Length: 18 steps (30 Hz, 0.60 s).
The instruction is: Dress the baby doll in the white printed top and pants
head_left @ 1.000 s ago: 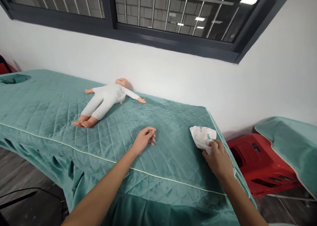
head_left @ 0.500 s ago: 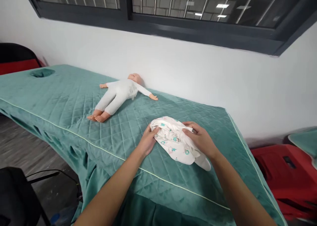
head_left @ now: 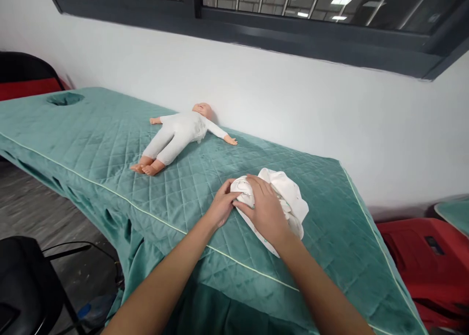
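Note:
A bunched white cloth garment [head_left: 291, 190] with a small printed pattern lies on the green quilted bed cover [head_left: 190, 193]. My left hand [head_left: 222, 205] grips its left edge, with thumb and fingers closed on the fabric. Over the same gathered part, my right hand [head_left: 264, 210] is curled, its fingertips close to my left thumb and pinching the cloth. The garment's far side spreads out in loose folds to the right, and my right hand covers part of its middle. Farther back, a baby doll [head_left: 178, 132] in a white suit rests on its back, arms spread.
A white wall [head_left: 286, 100] with a dark window frame [head_left: 311, 41] runs behind the bed. The cover has a round hole [head_left: 65, 99] at the far left. A red plastic case [head_left: 421, 256] stands at right, a black chair [head_left: 25, 281] at lower left.
My right hand has moved left across the garment, close to my left hand. The cloth is now turned and gathered, its plain side showing more. The view has shifted slightly.

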{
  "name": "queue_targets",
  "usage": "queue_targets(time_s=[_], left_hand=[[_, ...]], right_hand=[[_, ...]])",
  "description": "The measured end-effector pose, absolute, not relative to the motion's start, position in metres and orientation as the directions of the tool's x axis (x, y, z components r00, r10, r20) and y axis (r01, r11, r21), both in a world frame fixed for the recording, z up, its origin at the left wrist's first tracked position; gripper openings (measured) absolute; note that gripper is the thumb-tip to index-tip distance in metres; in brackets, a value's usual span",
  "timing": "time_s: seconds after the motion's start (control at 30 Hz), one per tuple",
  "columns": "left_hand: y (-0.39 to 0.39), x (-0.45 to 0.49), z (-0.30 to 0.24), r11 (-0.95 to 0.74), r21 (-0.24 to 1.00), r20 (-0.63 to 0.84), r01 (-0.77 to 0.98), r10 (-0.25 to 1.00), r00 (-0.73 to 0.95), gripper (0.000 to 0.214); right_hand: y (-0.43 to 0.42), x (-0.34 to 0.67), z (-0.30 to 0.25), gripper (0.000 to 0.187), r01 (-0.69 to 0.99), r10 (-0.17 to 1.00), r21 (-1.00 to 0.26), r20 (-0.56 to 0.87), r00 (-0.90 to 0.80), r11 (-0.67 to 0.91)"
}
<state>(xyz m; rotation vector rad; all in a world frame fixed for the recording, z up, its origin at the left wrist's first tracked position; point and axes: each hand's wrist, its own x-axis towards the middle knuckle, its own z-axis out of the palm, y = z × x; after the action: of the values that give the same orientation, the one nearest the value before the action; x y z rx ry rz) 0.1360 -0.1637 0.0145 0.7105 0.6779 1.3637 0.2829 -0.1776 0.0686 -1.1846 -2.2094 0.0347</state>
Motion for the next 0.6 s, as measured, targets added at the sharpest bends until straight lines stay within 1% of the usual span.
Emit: queue_targets(time_s=[0.07,0.1,0.2,0.27,0.33,0.5,0.6], left_hand=[[-0.165,0.134,0.016,0.077,0.809,-0.001,-0.583,0.992,0.13,0.038],[-0.165,0.133,0.017,0.09,0.82,0.002,-0.566,0.987,0.16,0.038],[-0.167,0.13,0.017,0.136,0.824,0.004,-0.549,0.969,0.247,0.035],[-0.167,0.129,0.016,0.156,0.817,0.004,-0.556,0.961,0.275,0.034],[-0.167,0.129,0.016,0.162,0.799,-0.001,-0.58,0.963,0.268,0.034],[-0.166,0.129,0.017,0.196,0.724,-0.026,-0.661,0.966,0.258,0.032],[-0.164,0.128,0.016,0.215,0.682,-0.051,-0.699,0.967,0.248,0.031]], right_hand=[[-0.177,0.282,0.051,0.058,0.758,0.816,-0.375,0.464,-0.344,0.533],[-0.175,0.285,0.046,0.06,0.756,0.836,-0.418,0.455,-0.306,0.504],[-0.167,0.299,0.047,0.058,0.698,0.875,-0.547,0.409,-0.258,0.461],[-0.167,0.306,0.054,0.055,0.669,0.888,-0.595,0.389,-0.246,0.446],[-0.17,0.309,0.058,0.053,0.667,0.89,-0.604,0.399,-0.22,0.435],[-0.178,0.309,0.058,0.052,0.655,0.86,-0.6,0.485,-0.158,0.459],[-0.182,0.307,0.059,0.052,0.62,0.83,-0.588,0.521,-0.202,0.52]])
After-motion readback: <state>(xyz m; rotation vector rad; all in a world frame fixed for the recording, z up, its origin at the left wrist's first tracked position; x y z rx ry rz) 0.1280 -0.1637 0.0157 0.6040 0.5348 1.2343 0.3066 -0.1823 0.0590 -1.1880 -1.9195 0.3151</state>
